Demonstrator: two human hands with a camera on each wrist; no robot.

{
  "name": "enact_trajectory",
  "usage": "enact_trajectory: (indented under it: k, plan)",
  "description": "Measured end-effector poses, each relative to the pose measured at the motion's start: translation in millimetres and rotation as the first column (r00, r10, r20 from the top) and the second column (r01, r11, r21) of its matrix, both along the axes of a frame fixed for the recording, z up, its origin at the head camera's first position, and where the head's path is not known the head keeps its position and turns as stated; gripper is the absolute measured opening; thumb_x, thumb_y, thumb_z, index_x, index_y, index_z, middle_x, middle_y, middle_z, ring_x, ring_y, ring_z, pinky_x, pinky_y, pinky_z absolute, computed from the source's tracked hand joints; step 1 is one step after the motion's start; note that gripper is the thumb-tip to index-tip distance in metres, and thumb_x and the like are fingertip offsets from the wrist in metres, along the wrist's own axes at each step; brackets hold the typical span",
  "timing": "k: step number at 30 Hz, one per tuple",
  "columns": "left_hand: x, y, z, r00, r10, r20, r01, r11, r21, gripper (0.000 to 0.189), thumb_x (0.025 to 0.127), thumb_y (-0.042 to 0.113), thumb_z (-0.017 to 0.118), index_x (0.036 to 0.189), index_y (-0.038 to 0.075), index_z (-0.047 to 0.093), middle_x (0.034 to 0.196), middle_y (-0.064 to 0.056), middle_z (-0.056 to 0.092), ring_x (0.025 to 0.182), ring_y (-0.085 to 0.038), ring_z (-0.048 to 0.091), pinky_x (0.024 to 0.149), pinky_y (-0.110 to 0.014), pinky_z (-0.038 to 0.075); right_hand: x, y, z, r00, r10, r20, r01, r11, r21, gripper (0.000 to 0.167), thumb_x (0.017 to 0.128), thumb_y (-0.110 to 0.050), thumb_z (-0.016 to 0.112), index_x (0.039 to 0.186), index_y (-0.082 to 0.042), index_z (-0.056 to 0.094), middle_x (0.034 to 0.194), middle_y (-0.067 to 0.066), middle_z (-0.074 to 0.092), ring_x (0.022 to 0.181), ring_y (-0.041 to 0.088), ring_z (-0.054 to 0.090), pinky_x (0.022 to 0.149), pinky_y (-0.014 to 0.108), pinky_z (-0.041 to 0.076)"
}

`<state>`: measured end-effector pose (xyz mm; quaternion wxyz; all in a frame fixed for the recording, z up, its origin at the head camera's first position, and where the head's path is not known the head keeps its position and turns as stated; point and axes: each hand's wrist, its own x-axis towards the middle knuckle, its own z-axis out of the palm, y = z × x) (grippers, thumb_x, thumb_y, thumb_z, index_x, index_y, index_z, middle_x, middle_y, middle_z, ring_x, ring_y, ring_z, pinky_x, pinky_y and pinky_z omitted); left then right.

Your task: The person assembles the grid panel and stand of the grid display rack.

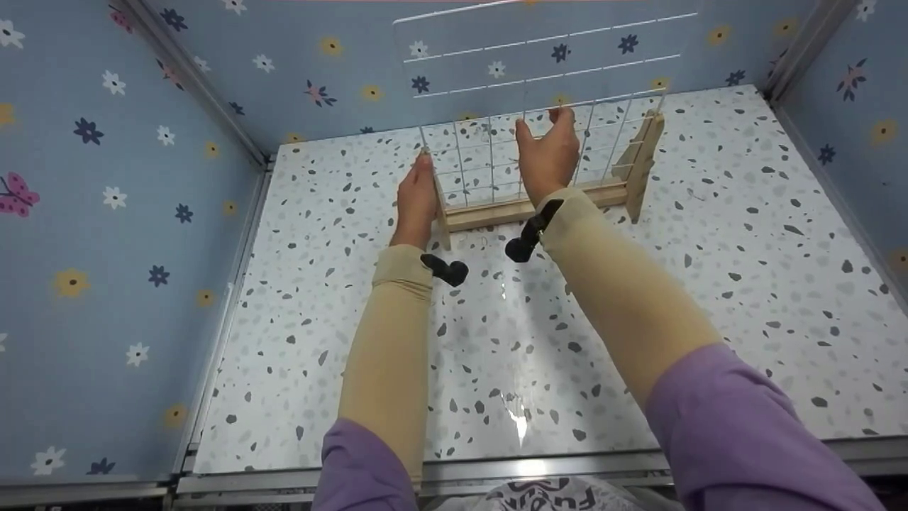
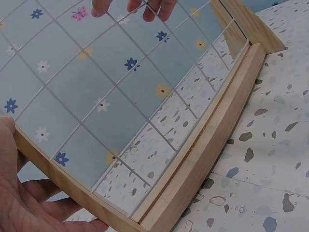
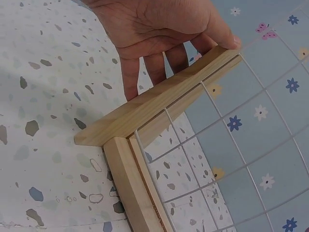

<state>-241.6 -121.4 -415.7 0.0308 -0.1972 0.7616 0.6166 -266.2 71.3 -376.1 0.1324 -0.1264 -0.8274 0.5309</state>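
A white wire grid panel (image 1: 489, 152) stands tilted in a wooden frame, its lower edge along the slotted wooden base bar (image 2: 207, 140). My left hand (image 1: 417, 199) grips the left wooden side post (image 3: 169, 96), thumb near its upper end and fingers around its outer side. That same left hand (image 3: 159, 24) shows at the top of the right wrist view. My right hand (image 1: 552, 152) is at the middle of the grid, thumb and fingers bent at the wires. Only its fingertips (image 2: 164, 8) enter the left wrist view. At the far end stands the right side post (image 1: 645, 167).
The frame rests on a white speckled tabletop (image 1: 340, 319). Blue flowered panels (image 1: 92, 248) rise at the left, back and right. A metal edge (image 1: 532, 468) runs along the front. The grid's upper part leans toward the back panel.
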Motion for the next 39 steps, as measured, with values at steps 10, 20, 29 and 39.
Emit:
enact_trajectory:
  k: [10, 20, 29, 39]
  plan:
    - [2.9, -1.2, 0.4, 0.999, -0.026, -0.04, 0.026, 1.0, -0.006, 0.064, 0.103, 0.065, 0.031, 0.16, 0.034, 0.031, 0.162, 0.003, 0.034, 0.144, -0.021, 0.039, 0.111, -0.038, 0.041, 1.4, 1.2, -3.3, 1.0, 0.002, 0.006, -0.002, 1.0, -0.02, 0.058, 0.098, -0.043, 0.065, 0.144, -0.014, 0.043, 0.149, 0.001, 0.05, 0.121, 0.017, 0.058, 0.101, 0.031, 0.046]
    - [5.3, -2.3, -0.8, 0.997, -0.04, -0.062, 0.04, 0.999, -0.003, 0.065, 0.104, 0.065, 0.03, 0.16, 0.034, 0.03, 0.163, 0.004, 0.032, 0.146, -0.022, 0.036, 0.113, -0.039, 0.039, 3.4, 0.6, -5.9, 1.0, 0.014, 0.005, -0.014, 1.0, -0.02, 0.058, 0.099, -0.043, 0.064, 0.144, -0.013, 0.042, 0.149, 0.001, 0.05, 0.115, 0.016, 0.06, 0.098, 0.032, 0.047]
    - [5.3, -2.1, -1.6, 0.998, -0.038, -0.054, 0.039, 0.999, 0.013, 0.066, 0.103, 0.066, 0.031, 0.16, 0.034, 0.031, 0.163, 0.005, 0.033, 0.146, -0.021, 0.037, 0.113, -0.041, 0.04, 3.1, 0.7, -8.5, 1.0, 0.016, 0.02, -0.016, 1.0, -0.01, 0.057, 0.099, -0.044, 0.065, 0.143, -0.014, 0.043, 0.148, 0.0, 0.051, 0.111, 0.015, 0.061, 0.094, 0.031, 0.049]
    - [5.3, -1.8, -0.1, 0.998, -0.032, -0.048, 0.033, 0.999, 0.025, 0.068, 0.101, 0.069, 0.031, 0.16, 0.035, 0.031, 0.161, 0.004, 0.037, 0.143, -0.02, 0.04, 0.11, -0.04, 0.042, 1.0, 0.6, -10.0, 0.999, 0.017, 0.03, -0.017, 1.0, 0.007, 0.057, 0.099, -0.044, 0.065, 0.143, -0.015, 0.044, 0.147, -0.001, 0.052, 0.115, 0.016, 0.06, 0.096, 0.031, 0.048]
